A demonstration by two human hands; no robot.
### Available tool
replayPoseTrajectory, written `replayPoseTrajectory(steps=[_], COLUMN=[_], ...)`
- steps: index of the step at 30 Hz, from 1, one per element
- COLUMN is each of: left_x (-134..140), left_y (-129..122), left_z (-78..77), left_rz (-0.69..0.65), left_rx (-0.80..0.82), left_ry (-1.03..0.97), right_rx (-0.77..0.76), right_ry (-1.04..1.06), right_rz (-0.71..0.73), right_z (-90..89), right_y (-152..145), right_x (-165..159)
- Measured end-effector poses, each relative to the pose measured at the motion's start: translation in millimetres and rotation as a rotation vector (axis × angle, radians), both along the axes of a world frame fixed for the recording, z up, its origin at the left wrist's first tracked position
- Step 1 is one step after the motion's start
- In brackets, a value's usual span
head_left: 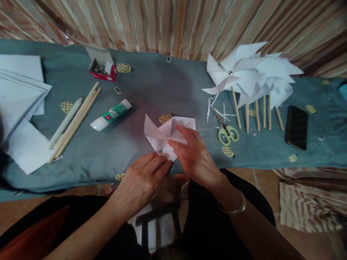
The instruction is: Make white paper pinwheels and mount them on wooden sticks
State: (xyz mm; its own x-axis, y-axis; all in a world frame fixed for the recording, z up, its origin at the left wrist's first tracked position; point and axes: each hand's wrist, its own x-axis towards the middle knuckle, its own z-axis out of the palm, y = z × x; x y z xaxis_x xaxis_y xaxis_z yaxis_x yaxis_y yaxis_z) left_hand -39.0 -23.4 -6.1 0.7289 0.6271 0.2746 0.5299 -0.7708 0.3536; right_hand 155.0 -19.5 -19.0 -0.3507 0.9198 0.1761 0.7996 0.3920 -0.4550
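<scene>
A partly folded white paper pinwheel (pixel 162 135) lies on the cloth in front of me, its left blade standing up in a point. My left hand (pixel 148 171) grips the pinwheel's near edge, fingers curled together over the corner. From the right, my right hand (pixel 193 151) holds a blade bent in, with fingertips close to the centre; its thumb side is partly hidden. A glue tube (pixel 111 115) with a green label lies to the left of the paper. Green-handled scissors (pixel 226 131) rest to the right, among thin paper scraps (pixel 224 111).
Several finished pinwheels (pixel 249 72) on wooden sticks are piled at the back right, near a dark phone (pixel 296 127). At left are wooden sticks (pixel 78 122), white paper sheets (pixel 20 94) and a red box (pixel 104 74) of small metal pieces. Curtains (pixel 151 25) hang behind the table.
</scene>
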Motion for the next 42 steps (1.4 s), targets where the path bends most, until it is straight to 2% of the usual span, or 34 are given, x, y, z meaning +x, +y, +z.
replayPoseTrajectory(steps=[6, 12, 16, 19, 21, 23, 27, 34, 38, 42], left_x=[2, 2, 0, -2, -4, -6, -15, -32, -18, 2], left_y=[-1, -1, -2, -2, -2, 1, 14, 39, 28, 9], left_z=[-1.9, -3.6, -8.2, -10.7, -9.7, -6.5, 0.5, 5.0, 9.3, 6.1], left_rz=[0.016, 0.014, 0.014, 0.003, -0.003, -0.003, 0.014, 0.094, 0.117, -0.003], left_rx=[-0.017, -0.002, -0.003, 0.012, 0.019, 0.021, 0.01, 0.042, 0.066, -0.034], left_ry=[-0.019, -0.018, -0.007, 0.006, 0.01, 0.008, 0.026, 0.039, -0.038, -0.014], right_rx=[0.091, 0.131, 0.111, 0.111, 0.119, 0.098, 0.007, -0.168, -0.245, -0.252], right_ry=[-0.114, -0.087, -0.077, -0.013, 0.019, 0.026, 0.079, 0.177, 0.172, 0.105], right_rz=[0.0, 0.029, 0.03, -0.024, -0.118, -0.175, -0.189, -0.355, -0.355, -0.337], right_z=[-4.1, -11.3, -8.4, -2.1, 1.3, 3.0, 4.3, 12.5, 19.1, 21.8], right_y=[-7, -9, -8, 1, 12, 23, 36, 14, 6, 4], right_x=[-10, -18, -14, 0, 12, 23, 38, 40, 36, 33])
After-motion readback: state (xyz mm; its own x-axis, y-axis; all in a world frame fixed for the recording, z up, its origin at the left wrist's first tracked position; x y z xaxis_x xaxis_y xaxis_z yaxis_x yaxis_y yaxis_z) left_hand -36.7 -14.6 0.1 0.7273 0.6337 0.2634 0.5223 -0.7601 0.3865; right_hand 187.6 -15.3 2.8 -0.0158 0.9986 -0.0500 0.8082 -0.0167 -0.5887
